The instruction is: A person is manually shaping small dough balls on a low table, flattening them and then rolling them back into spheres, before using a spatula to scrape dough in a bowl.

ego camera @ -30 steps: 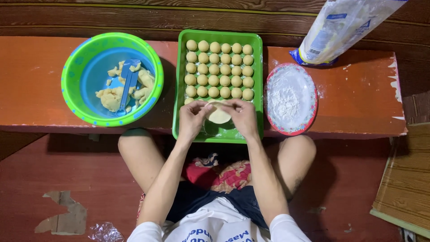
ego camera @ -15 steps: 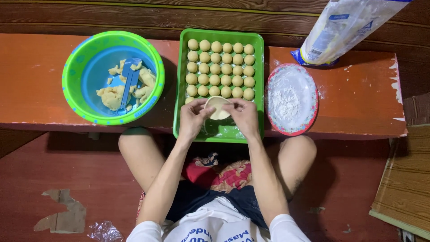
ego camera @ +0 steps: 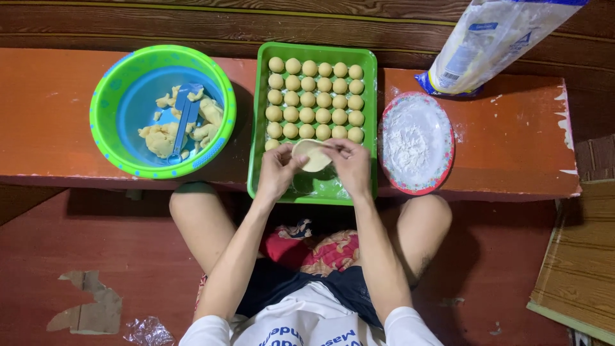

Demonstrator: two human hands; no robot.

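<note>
Head view: you are looking straight down at your two hands over a green tray (ego camera: pixel 368 128). Your left hand (ego camera: pixel 277 174) and your right hand (ego camera: pixel 349 165) both hold one flat, round piece of dough (ego camera: pixel 312 154). The dough is pale yellow and sits between your hands, just above the bare near end of the tray. Your left fingers curl around its left edge. Your right fingers (ego camera: pixel 333 148) are pinched close together on its top and right edge. Both hands touch the dough.

The far part of the tray is full of small dough balls (ego camera: pixel 315 99), set in neat rows. One more ball sits alone at the left, just beside your left hand.

To the left of the tray is a green and blue bowl (ego camera: pixel 109 96). It has lumps of dough and a blue scoop (ego camera: pixel 186 115) in it. To the right of the tray is a red-rimmed plate (ego camera: pixel 448 134) with white flour on it. A big bag (ego camera: pixel 493 38) leans behind the plate.

All these things rest on a long orange bench (ego camera: pixel 512 160). Your knees are under the bench, and a bright patterned cloth (ego camera: pixel 314 247) lies in your lap.
</note>
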